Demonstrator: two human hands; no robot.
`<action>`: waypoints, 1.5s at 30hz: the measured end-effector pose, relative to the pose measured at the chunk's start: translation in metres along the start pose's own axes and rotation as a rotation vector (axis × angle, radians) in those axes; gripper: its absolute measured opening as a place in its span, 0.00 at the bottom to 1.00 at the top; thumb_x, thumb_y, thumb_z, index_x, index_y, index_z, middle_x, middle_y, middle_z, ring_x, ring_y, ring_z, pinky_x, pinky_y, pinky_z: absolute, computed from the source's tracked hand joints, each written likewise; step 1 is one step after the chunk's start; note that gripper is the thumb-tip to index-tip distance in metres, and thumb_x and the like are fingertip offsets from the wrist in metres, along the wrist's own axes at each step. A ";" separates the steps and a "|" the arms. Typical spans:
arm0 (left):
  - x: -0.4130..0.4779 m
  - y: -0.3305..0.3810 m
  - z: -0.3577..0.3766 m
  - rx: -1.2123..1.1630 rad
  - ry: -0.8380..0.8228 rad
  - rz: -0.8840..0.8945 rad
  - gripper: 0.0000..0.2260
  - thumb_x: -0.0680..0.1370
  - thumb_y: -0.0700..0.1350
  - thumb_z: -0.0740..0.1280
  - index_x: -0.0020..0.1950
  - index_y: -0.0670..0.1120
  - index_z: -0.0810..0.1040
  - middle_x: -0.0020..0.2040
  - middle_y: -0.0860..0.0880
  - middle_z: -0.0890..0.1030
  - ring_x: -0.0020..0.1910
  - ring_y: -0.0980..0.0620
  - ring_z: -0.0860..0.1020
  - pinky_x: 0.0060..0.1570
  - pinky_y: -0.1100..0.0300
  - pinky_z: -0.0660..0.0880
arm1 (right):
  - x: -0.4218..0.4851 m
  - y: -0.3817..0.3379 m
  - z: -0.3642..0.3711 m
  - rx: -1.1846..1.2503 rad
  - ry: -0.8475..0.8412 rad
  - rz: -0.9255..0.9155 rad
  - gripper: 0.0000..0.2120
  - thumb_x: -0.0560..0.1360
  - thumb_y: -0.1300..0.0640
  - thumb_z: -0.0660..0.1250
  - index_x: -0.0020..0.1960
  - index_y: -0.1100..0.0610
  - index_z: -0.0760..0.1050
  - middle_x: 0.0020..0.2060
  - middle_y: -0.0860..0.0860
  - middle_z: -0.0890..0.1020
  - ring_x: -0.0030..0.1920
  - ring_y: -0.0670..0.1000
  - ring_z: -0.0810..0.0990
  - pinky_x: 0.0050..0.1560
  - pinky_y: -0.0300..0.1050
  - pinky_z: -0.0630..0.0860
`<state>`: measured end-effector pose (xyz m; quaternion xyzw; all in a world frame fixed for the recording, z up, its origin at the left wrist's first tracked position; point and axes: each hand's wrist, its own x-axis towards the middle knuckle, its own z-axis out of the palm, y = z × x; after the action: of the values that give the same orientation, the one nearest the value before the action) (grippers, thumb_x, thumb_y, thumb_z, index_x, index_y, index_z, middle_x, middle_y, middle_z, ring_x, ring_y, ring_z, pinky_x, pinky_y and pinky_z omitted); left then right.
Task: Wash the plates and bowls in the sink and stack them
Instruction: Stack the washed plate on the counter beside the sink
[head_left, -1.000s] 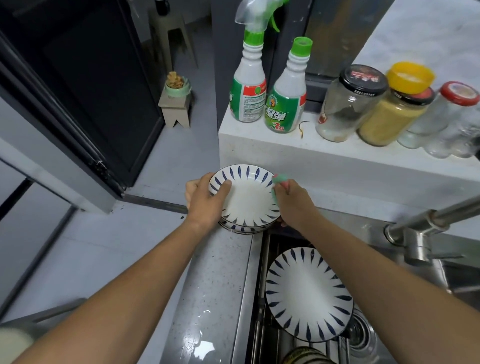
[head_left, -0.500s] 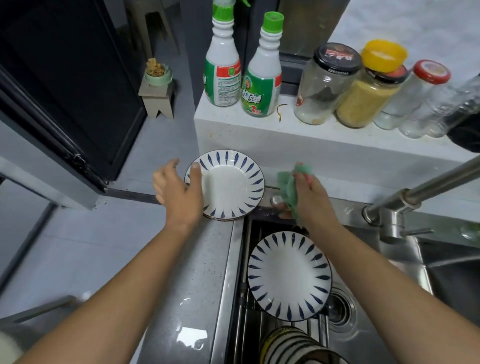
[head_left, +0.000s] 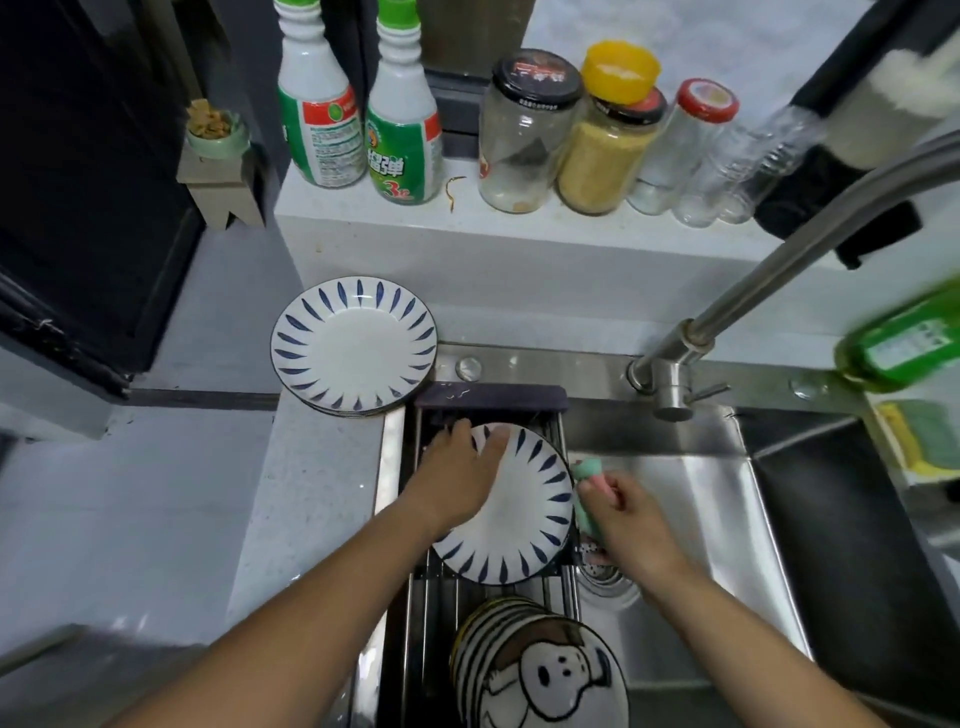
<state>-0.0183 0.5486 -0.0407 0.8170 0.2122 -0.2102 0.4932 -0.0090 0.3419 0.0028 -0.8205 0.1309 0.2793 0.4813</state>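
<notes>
A stack of white plates with blue dashes (head_left: 356, 345) sits on the counter at the sink's far left corner. Another such plate (head_left: 522, 512) lies on the rack (head_left: 441, 587) in the steel sink (head_left: 691, 499). My left hand (head_left: 460, 478) grips its far left rim, thumb on top. Just right of that plate my right hand (head_left: 621, 506) holds a green sponge (head_left: 587, 470). A stack of striped bowls with a cartoon dog (head_left: 540, 670) stands in the rack near me.
The faucet (head_left: 779, 265) arcs over the sink from the back. Two spray bottles (head_left: 358, 104) and several jars (head_left: 602, 140) line the white ledge behind. At the right are a green soap bottle (head_left: 904, 343) and spare sponges (head_left: 924, 436).
My left hand let go of the stacked plate on the counter and came down onto the plate in the sink. My right hand dropped with the sponge beside that plate.
</notes>
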 end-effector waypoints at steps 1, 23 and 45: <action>0.003 0.002 0.002 0.020 -0.010 -0.016 0.34 0.77 0.73 0.50 0.69 0.48 0.69 0.67 0.41 0.73 0.66 0.41 0.73 0.69 0.42 0.70 | 0.001 0.002 0.003 0.034 0.011 0.003 0.09 0.82 0.54 0.64 0.60 0.56 0.75 0.49 0.60 0.80 0.42 0.54 0.81 0.30 0.44 0.81; 0.008 0.009 -0.002 0.383 -0.071 0.017 0.30 0.86 0.60 0.44 0.68 0.42 0.75 0.66 0.43 0.75 0.73 0.43 0.59 0.74 0.50 0.55 | -0.005 0.015 0.020 0.319 0.056 0.166 0.13 0.77 0.61 0.70 0.58 0.59 0.71 0.49 0.61 0.80 0.43 0.56 0.81 0.37 0.52 0.84; -0.002 0.020 -0.011 0.317 -0.041 -0.003 0.18 0.88 0.46 0.46 0.73 0.45 0.69 0.67 0.41 0.75 0.73 0.38 0.62 0.74 0.45 0.58 | -0.024 0.006 0.017 0.419 0.119 0.118 0.08 0.78 0.62 0.69 0.56 0.60 0.75 0.46 0.59 0.82 0.42 0.55 0.84 0.39 0.51 0.84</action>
<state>-0.0068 0.5500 -0.0203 0.8798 0.1676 -0.2585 0.3621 -0.0374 0.3524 0.0057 -0.7085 0.2622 0.2247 0.6154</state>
